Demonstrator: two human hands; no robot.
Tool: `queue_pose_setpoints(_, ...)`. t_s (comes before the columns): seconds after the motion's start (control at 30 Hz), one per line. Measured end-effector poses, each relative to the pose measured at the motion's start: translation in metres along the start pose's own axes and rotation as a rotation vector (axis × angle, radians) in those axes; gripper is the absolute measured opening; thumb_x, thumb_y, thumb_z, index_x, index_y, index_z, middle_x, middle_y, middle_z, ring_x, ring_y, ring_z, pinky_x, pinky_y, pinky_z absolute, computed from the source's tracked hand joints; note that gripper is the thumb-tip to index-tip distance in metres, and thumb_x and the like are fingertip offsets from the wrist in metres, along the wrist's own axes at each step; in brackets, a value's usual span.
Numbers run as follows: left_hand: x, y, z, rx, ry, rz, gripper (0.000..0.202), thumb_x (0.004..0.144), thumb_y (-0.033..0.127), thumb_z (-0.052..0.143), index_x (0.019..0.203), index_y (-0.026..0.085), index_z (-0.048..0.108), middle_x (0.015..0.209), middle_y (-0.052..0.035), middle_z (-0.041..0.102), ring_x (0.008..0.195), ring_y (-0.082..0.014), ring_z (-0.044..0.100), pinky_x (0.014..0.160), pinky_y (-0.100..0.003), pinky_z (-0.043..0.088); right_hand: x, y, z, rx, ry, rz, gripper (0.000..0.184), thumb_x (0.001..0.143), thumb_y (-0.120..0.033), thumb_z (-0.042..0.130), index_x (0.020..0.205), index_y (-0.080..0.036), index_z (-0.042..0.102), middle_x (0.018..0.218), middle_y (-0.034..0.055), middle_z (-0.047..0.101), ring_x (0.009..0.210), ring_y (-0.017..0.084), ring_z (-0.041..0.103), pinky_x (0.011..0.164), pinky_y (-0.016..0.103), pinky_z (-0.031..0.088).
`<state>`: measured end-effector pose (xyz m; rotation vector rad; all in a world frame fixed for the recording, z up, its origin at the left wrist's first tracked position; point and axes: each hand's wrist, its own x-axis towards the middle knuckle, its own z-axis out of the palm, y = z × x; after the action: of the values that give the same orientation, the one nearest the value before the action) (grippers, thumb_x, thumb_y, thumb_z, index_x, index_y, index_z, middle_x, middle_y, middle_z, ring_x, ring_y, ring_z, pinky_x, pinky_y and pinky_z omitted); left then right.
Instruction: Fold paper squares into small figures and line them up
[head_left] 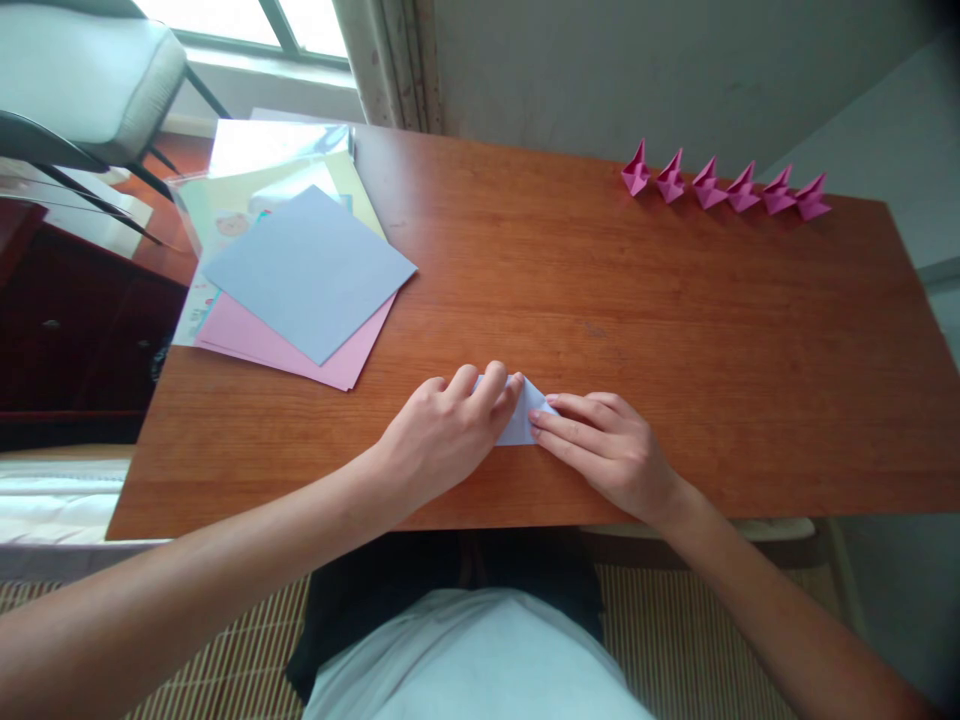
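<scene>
A small piece of folded light-blue paper (516, 430) lies on the table near its front edge, partly covered by my hands. My left hand (454, 425) is closed, with its curled fingers on the paper's left part; its thumb is hidden. From the other side my right hand (604, 440) holds the paper's right corner, its fingertips pressed together on the edge. Folded layers and a slanting upper right edge show between the two hands.
On the wooden table (510, 260), several folded pink paper figures (707, 183) stand in a row at the back right. Left of my hands, a blue square sheet (311, 270) lies over pink sheets (330, 372) and plastic packaging (225, 215). A chair (90, 90) stands beyond the left side.
</scene>
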<state>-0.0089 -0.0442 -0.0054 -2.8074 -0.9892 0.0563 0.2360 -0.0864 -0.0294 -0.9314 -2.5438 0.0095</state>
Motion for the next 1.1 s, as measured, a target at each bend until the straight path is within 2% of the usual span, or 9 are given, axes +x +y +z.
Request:
queue_pose_setpoints(0.23,0.0001,-0.0005,-0.0009,-0.017,-0.024,-0.006,0.043,0.103,0.017,0.039,0.145,0.016,0.048,0.119,-0.011,0.061,0.087,-0.02,0.06,0.056,-0.032,0.047,-0.0007,0.0,0.0013,0.011,0.005,-0.007,0.027,0.092,-0.006,0.068,0.116,-0.017,0.074,0.127,0.0067,0.074,0.121,0.027,0.066,0.091,0.042,0.053)
queue_pose_setpoints(0.43,-0.0002,-0.0012,-0.002,-0.026,-0.028,0.0,0.044,0.102,0.016,0.04,0.146,0.016,0.047,0.119,-0.0118,0.062,0.088,-0.0201,0.06,0.056,-0.031,0.046,-0.0028,0.0002,0.0037,0.027,0.009,0.004,0.03,0.092,-0.008,0.068,0.118,-0.022,0.073,0.129,0.0047,0.073,0.123,0.026,0.065,0.092,0.043,0.055)
queue_pose_setpoints(0.7,0.0003,-0.0014,-0.0013,-0.032,-0.034,-0.001,0.045,0.102,0.017,0.04,0.147,0.017,0.047,0.12,-0.0119,0.061,0.088,-0.0205,0.059,0.057,-0.031,0.047,-0.0033,0.0008,0.0035,0.022,-0.003,-0.006,0.026,0.093,-0.008,0.066,0.117,-0.017,0.073,0.13,0.0054,0.072,0.122,0.027,0.065,0.093,0.042,0.054)
queue_pose_setpoints(0.83,0.0011,-0.0037,-0.0005,-0.061,-0.029,-0.012,0.043,0.103,0.018,0.041,0.145,0.019,0.049,0.118,-0.0103,0.062,0.088,-0.0205,0.06,0.059,-0.032,0.048,-0.0037,0.0004,0.0053,0.04,0.021,0.004,0.029,0.091,-0.007,0.067,0.117,-0.019,0.073,0.128,0.0054,0.074,0.123,0.026,0.064,0.093,0.042,0.054)
queue_pose_setpoints(0.97,-0.0008,-0.0068,-0.0032,-0.098,0.005,0.013,0.039,0.102,0.019,0.043,0.138,0.018,0.056,0.119,-0.0097,0.064,0.089,-0.0211,0.06,0.066,-0.035,0.051,-0.0017,-0.0021,0.0038,0.07,0.017,0.027,0.032,0.092,-0.007,0.062,0.119,-0.02,0.073,0.128,0.0052,0.074,0.122,0.028,0.064,0.093,0.044,0.054)
queue_pose_setpoints(1.1,-0.0074,-0.0056,-0.0058,-0.145,0.062,0.117,0.034,0.102,0.018,0.044,0.129,0.016,0.064,0.13,-0.0091,0.064,0.094,-0.0206,0.059,0.076,-0.036,0.051,-0.0006,-0.0037,0.002,0.096,0.0,0.032,0.033,0.091,-0.012,0.061,0.122,-0.02,0.071,0.13,0.0053,0.073,0.123,0.029,0.064,0.094,0.047,0.053)
